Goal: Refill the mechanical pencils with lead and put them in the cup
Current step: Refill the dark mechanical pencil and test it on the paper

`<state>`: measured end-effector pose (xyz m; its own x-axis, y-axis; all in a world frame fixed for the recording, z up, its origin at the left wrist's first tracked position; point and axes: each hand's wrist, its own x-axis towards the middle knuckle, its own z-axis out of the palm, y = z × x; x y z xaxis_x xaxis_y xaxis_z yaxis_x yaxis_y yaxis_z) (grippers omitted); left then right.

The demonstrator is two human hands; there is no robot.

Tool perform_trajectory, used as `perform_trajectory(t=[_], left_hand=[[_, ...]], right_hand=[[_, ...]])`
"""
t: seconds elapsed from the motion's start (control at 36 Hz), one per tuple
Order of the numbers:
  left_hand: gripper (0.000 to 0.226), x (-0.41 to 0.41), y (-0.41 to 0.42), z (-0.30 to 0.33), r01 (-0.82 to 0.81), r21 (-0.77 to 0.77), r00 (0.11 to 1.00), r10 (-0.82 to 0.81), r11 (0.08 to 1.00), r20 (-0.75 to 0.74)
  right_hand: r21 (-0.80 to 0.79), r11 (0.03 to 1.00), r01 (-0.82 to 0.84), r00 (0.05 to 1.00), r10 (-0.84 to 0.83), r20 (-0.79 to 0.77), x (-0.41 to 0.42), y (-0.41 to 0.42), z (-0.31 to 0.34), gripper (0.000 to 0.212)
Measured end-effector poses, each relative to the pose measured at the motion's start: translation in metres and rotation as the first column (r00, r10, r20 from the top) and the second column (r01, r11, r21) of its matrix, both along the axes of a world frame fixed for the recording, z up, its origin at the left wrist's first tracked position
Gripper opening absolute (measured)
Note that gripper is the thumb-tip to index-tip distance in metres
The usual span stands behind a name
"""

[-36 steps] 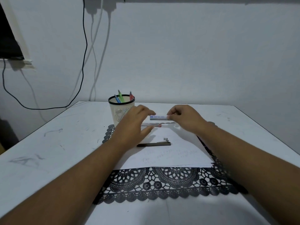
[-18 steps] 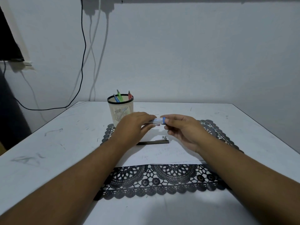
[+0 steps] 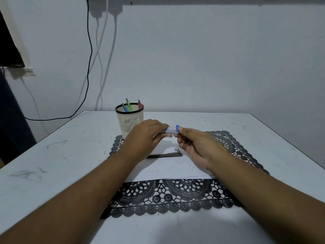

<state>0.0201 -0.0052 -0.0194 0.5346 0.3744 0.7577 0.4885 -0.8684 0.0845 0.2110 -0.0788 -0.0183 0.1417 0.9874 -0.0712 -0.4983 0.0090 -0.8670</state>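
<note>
While the left hand point(image 3: 147, 136) gripped the lead case point(image 3: 171, 129), the right hand point(image 3: 198, 147) pinched its blue cap point(image 3: 177, 129) above the paper point(image 3: 175, 169); a dark pencil point(image 3: 164, 155) lay below.

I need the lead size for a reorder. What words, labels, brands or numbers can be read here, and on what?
Nothing is legible.
Lead case, held between left hand and right hand: a label with blue print, too blurred to read.
Paper sheet: faint marks, too small to read.
Pencils in the cup: no readable print.
</note>
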Motion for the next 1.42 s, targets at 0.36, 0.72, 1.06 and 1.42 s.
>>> perform_trajectory(t=[0.36,0.72,1.06,1.42], left_hand=[[0.034,-0.001,-0.011,0.011,-0.006,-0.155,0.999,0.012,0.988,0.038],[0.020,0.000,-0.020,0.013,0.120,-0.417,0.973,-0.022,0.901,0.232],[0.020,-0.005,-0.011,0.008,-0.045,-0.364,0.996,0.068,0.930,0.052],[0.026,-0.002,-0.013,0.006,-0.142,-0.327,0.990,0.134,0.934,-0.045]], right_hand=[[-0.062,0.997,0.051,0.999,-0.051,0.006,-0.004,-0.001,-0.002,0.016],[-0.137,0.990,-0.023,0.995,0.010,-0.097,-0.008,-0.003,0.000,0.016],[0.013,0.999,0.047,0.979,-0.049,0.197,0.003,-0.006,0.000,0.007],[0.236,0.967,0.099,0.836,-0.210,0.508,0.001,-0.009,0.004,0.009]])
